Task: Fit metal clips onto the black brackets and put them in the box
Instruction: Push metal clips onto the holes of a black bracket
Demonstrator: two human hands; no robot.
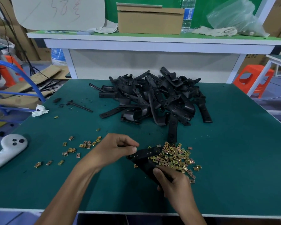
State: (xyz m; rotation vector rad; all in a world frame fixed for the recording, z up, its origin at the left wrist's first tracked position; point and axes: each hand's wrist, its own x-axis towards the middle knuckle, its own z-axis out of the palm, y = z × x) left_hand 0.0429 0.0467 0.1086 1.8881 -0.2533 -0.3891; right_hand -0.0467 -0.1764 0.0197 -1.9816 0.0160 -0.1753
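One bracket (pixel 146 154) is held over the surface (pixel 234 159): left grip (pixel 115 148) pinched on its upper end, right grip (pixel 173 181) wrapped round its lower end. No fitted clip is seen. Clip pile (pixel 173 157) lies at 3 o'clock, bracket pile (pixel 152 98) at 12; most work is judged outstanding.

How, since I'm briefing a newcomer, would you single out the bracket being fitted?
On the green table, nearer than the heap of black plastic brackets, lies a spread of golden metal clips. At its left edge, the curved black bracket is the only one held by left hand and right hand.
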